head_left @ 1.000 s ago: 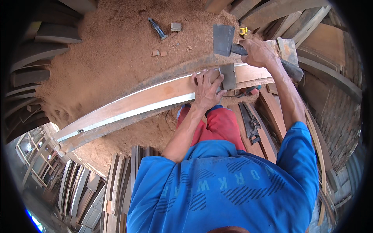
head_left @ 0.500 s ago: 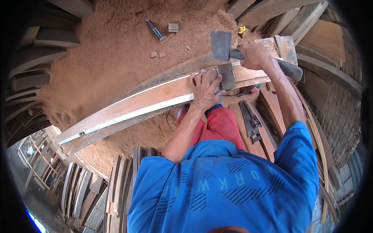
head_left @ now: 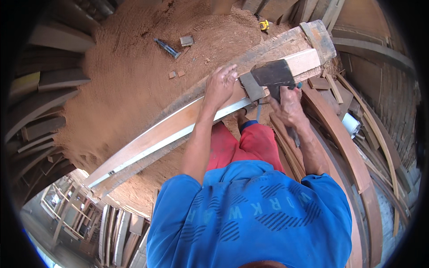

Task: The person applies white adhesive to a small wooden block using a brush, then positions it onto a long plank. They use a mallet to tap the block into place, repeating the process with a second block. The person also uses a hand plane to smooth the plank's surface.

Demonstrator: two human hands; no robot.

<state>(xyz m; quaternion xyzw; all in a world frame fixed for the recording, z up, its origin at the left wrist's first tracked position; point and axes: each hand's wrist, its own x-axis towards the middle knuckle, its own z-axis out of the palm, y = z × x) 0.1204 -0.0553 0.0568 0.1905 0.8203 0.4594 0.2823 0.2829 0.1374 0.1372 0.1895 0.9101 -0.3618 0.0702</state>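
Note:
A long pale-brown board (head_left: 178, 118) lies slantwise across a rough timber beam (head_left: 277, 40). Along its near side runs a long white strip (head_left: 165, 136) with a small dark window near the left end. A grey rectangular block (head_left: 252, 86) rests across the board. My left hand (head_left: 220, 85) is just left of that block, over the far edge, fingers stretched out and holding nothing I can see. My right hand (head_left: 289, 106) grips the handle of a hatchet (head_left: 271, 73). Its broad dark head is over the board, right beside the grey block.
Sawdust (head_left: 129, 85) covers the ground beyond the beam. On it lie a blue-and-dark tool (head_left: 167, 48), a small wood block (head_left: 186, 41) and a yellow tape measure (head_left: 264, 25). Curved planks (head_left: 344, 138) crowd the right side, near a white container (head_left: 351, 125). Stacked timbers (head_left: 60, 80) line the left.
My right hand has brought the hatchet down from above the beam to the board beside the grey block. My left hand has shifted left, off the block, and its fingers have lifted.

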